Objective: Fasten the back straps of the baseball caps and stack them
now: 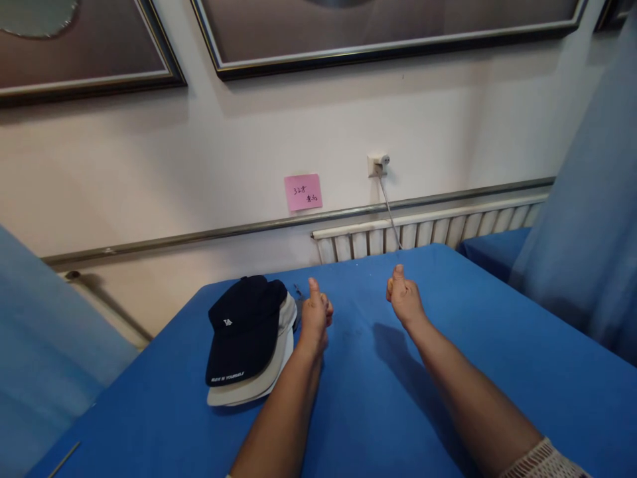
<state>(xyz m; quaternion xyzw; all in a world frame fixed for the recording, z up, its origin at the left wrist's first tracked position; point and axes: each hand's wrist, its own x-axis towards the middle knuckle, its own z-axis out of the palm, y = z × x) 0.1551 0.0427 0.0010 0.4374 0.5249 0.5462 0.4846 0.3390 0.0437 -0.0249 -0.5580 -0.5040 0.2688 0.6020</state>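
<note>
A blue bench carries a stack of caps, navy uppermost, toward its left. Just beside the stack is the left hand — well apart, the right hand — both thumbs raised, fingers curled inward, pressed together.

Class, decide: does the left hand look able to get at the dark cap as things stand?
Probably yes: the left hand, thumb raised and seemingly empty, is just right of the dark cap, which lies uncovered atop pale caps, free from above.

2 arms extended; left hand and right hand apart, thumbs upright, fingers curled.
</note>
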